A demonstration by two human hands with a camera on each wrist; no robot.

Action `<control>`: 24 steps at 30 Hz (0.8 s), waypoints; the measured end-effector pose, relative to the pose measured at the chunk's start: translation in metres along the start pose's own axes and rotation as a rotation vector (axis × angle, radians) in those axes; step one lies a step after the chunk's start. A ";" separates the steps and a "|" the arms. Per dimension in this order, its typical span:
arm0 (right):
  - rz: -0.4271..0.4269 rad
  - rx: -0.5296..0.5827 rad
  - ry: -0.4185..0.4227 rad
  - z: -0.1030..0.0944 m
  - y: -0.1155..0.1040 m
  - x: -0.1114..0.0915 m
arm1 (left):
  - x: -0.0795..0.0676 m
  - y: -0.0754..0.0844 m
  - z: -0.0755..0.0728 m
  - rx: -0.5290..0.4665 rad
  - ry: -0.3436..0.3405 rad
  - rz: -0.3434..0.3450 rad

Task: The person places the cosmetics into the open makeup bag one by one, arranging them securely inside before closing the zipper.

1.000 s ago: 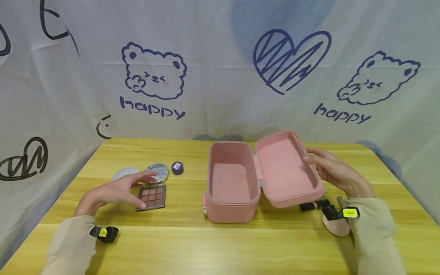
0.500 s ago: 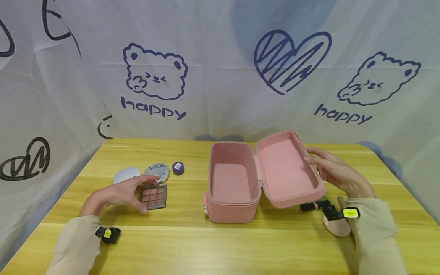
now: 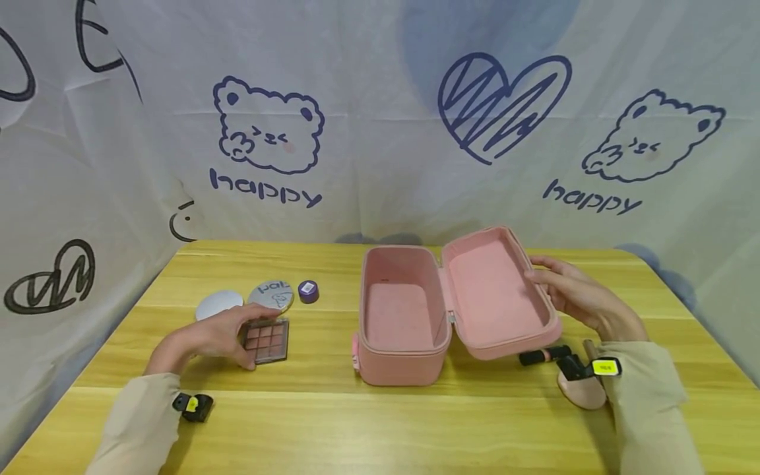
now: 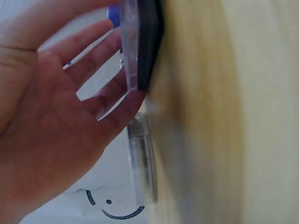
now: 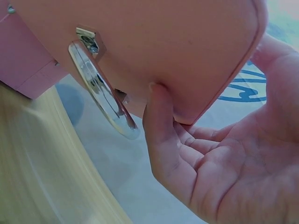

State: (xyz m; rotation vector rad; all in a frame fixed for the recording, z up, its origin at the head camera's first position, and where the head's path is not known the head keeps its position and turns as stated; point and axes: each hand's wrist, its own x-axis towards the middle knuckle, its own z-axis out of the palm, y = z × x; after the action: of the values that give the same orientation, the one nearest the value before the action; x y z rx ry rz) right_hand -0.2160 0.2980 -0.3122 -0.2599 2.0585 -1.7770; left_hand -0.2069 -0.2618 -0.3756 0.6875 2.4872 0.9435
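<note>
My left hand (image 3: pixel 214 334) pinches an eyeshadow palette (image 3: pixel 268 342), thumb at its near edge and fingers at the far edge. Several pinkish pans show through its dark frame. In the left wrist view the palette (image 4: pixel 142 44) stands edge-on between thumb and fingers, close to the table. With my right hand (image 3: pixel 582 297) I grip the outer edge of the lid (image 3: pixel 497 290) of a pink cosmetic case (image 3: pixel 400 367). The case stands with its lid swung out to the right, and its inside is bare. A metallic handle (image 5: pixel 100 88) shows on the lid's outside in the right wrist view.
Behind the palette lie a white disc (image 3: pixel 218 304), a silver round compact (image 3: pixel 272 297) and a small purple jar (image 3: pixel 308 291). Right of the case are a black lipstick tube (image 3: pixel 543 355) and a beige puff (image 3: pixel 582 392), partly behind my wrist. A printed curtain (image 3: pixel 380 165) hangs behind the table.
My left hand has shifted slightly right and its fingers have closed in on the palette. My right hand and the lid have stayed in place.
</note>
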 end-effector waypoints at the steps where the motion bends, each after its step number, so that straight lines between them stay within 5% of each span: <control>1: 0.002 0.005 0.001 0.000 0.000 0.000 | -0.001 0.001 -0.001 -0.007 0.002 -0.006; 24: -0.023 0.064 -0.032 0.000 0.000 0.000 | 0.000 0.004 -0.011 -0.135 0.166 0.070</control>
State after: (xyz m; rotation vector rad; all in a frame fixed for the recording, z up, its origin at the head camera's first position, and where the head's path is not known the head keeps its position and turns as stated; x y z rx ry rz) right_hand -0.2162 0.2981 -0.3117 -0.2929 1.9800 -1.8372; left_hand -0.2109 -0.2646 -0.3649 0.6806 2.5259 1.2275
